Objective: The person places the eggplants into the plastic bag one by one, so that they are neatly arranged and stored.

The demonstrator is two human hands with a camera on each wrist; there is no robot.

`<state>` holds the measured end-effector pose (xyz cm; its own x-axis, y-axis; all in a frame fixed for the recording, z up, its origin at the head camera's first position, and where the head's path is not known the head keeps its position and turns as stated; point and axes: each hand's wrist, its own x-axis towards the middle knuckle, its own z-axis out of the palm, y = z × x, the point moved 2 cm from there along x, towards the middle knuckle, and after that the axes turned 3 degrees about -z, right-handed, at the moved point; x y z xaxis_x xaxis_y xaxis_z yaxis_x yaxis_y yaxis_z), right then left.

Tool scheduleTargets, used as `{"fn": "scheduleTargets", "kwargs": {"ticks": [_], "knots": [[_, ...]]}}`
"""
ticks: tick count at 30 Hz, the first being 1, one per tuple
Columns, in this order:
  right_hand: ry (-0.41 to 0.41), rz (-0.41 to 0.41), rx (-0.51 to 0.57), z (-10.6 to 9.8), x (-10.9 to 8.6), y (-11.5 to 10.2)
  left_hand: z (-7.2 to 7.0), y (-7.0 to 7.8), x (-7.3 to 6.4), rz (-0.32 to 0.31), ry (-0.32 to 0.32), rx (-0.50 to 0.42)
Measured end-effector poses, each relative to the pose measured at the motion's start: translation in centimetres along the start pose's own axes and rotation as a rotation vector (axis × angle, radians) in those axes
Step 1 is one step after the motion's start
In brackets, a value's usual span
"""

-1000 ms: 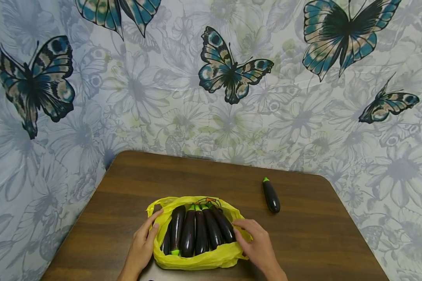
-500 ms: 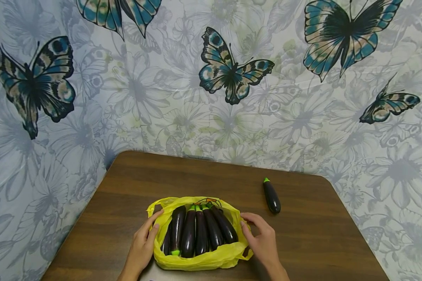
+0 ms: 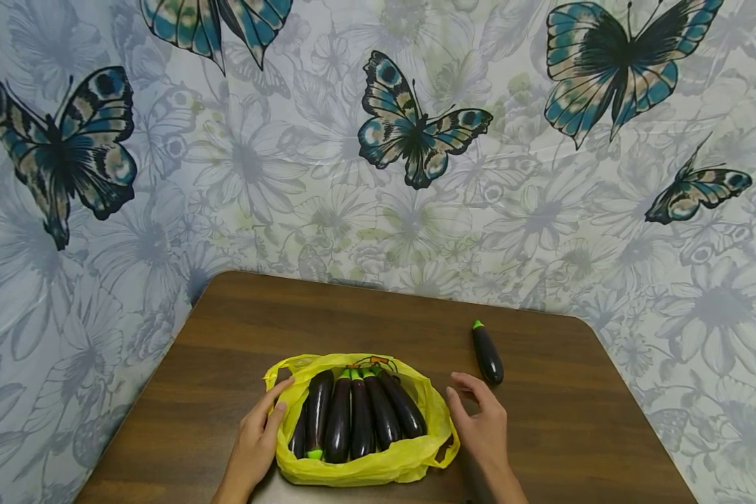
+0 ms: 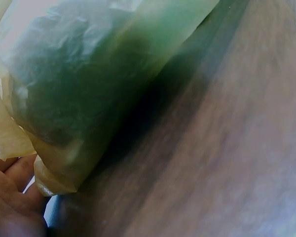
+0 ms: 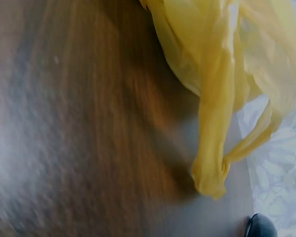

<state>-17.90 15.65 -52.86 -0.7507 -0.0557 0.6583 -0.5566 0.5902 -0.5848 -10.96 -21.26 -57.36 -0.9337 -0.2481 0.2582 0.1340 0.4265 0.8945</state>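
Observation:
A yellow plastic bag [image 3: 346, 474] lies on the table with its mouth spread wide. Inside, several glossy dark eggplants [image 3: 338, 423] lie side by side, most with green stem ends at the far side. My left hand [image 3: 257, 437] rests against the bag's left side, thumb and index finger extended; in the left wrist view its fingers [image 4: 20, 170] touch the plastic. Just off the bag's right side is my right hand [image 3: 484, 427], fingers loosely bent around nothing. A bag handle [image 5: 214, 123] droops over the table in the right wrist view.
One loose eggplant [image 3: 488, 353] lies beyond my right hand, stem pointing away. The brown wooden table [image 3: 573, 392] has rounded far corners and meets a wall [image 3: 258, 175] printed with butterflies and flowers.
My right hand has let go of the bag's right rim and moved a little to the right. The bag's right side has spread outward. The left hand has stayed in place.

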Motion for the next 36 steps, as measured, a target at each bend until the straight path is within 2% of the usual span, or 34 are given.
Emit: {"fn": "scheduleTargets", "kwargs": {"ticks": [5,9,19,36], "knots": [[0.074,0.011,-0.030,-0.3,0.1,0.7,0.0,0.0,0.0,-0.001,0.003,0.001],[0.103,0.058,-0.047,-0.4,-0.1,1.4,-0.1,0.0,-0.1,-0.010,0.000,0.006],[0.107,0.090,-0.108,-0.6,-0.3,3.0,-0.1,0.0,-0.1,0.002,0.006,-0.008],[0.156,0.230,-0.160,-1.0,-1.1,5.6,0.0,0.0,0.0,-0.019,-0.003,0.016]]}}
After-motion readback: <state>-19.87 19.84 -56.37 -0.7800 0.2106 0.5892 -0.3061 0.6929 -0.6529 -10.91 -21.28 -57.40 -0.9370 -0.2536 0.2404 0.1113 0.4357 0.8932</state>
